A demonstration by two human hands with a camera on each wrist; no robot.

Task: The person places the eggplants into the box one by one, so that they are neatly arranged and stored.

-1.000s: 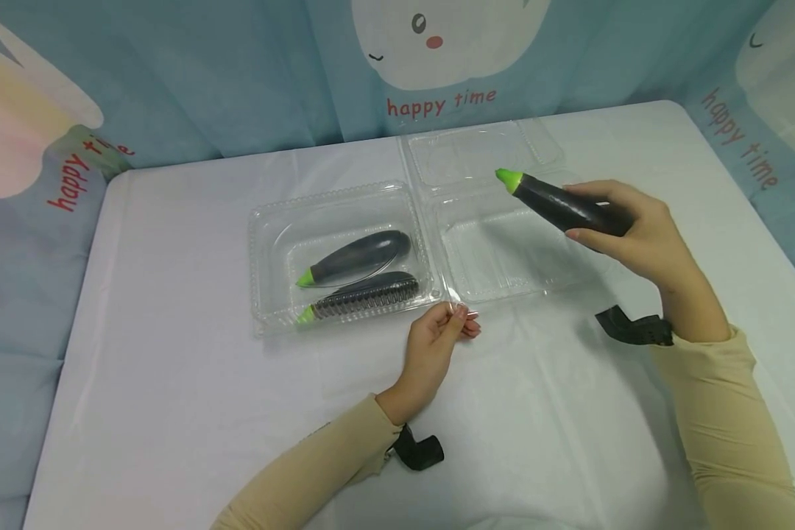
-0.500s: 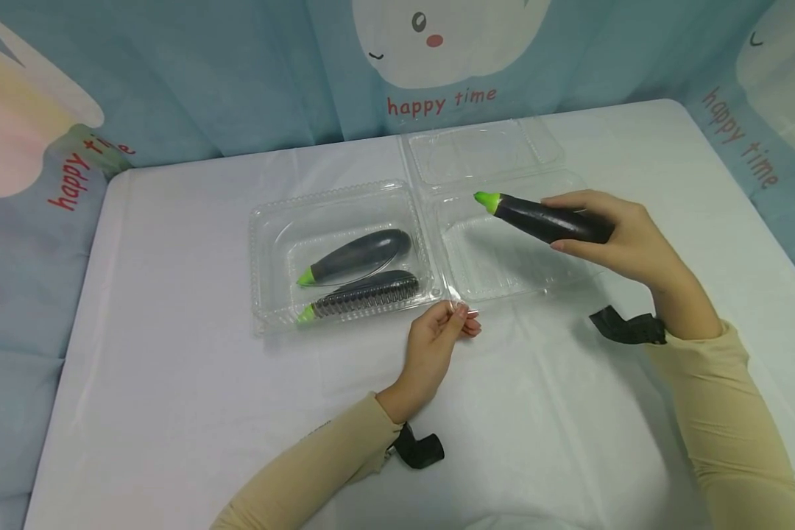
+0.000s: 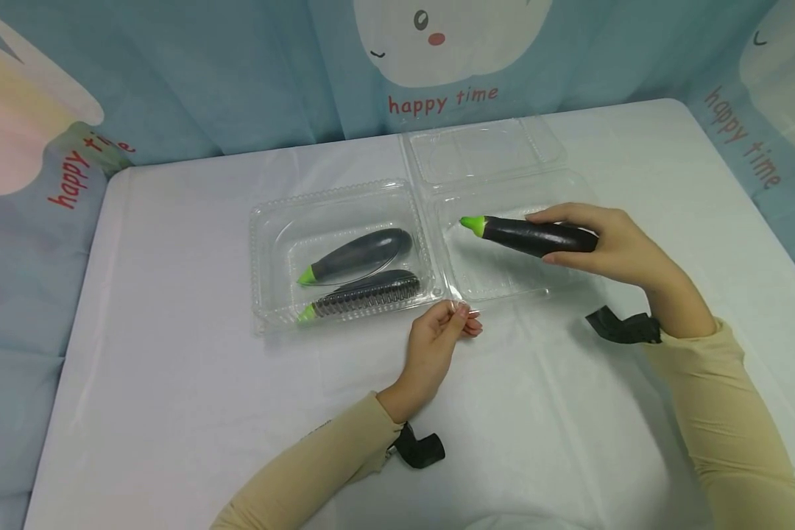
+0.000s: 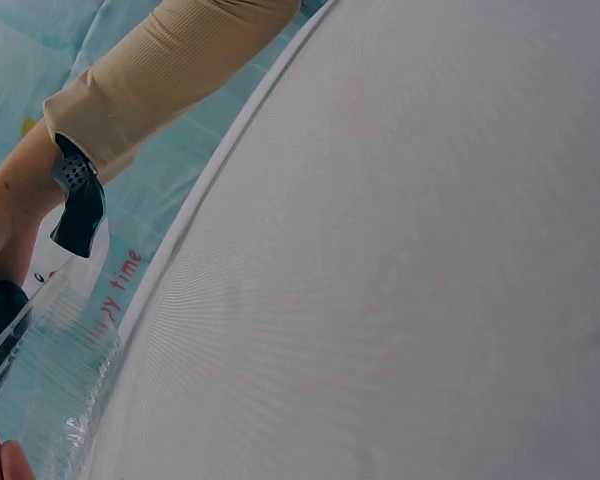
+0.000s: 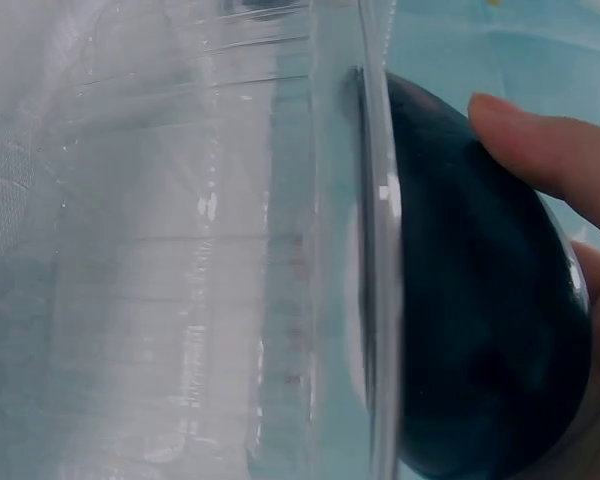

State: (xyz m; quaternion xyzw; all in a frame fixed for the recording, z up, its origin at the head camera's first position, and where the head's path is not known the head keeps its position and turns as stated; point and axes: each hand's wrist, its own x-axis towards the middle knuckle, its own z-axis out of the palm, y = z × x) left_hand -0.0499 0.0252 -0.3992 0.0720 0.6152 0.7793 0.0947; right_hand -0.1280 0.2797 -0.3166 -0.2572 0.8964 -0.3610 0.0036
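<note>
My right hand [image 3: 619, 246] grips the thick end of a dark eggplant [image 3: 536, 234], its green stem end pointing left. The eggplant lies over the right-hand clear plastic container [image 3: 503, 283]; in the right wrist view the eggplant [image 5: 490, 290] overlaps the container's rim [image 5: 380, 250]. My left hand [image 3: 430, 350] pinches the near corner of that container between thumb and fingers; in the left wrist view only fingertips [image 4: 10, 462] show at the lower left. A second clear container [image 3: 274, 221] on the left has two eggplants under its plastic, a rear one [image 3: 364, 254] and a front one [image 3: 371, 294].
The right container's clear lid [image 3: 480, 151] lies folded back at the table's far edge. A white cloth [image 3: 172, 412] covers the table. Behind it hangs a blue printed curtain [image 3: 238, 73]. Black straps [image 3: 420, 450] hang at both wrists.
My right hand has moved left and toward me, lowering the eggplant over the right container and turning it more level. The left hand and the left container have stayed put.
</note>
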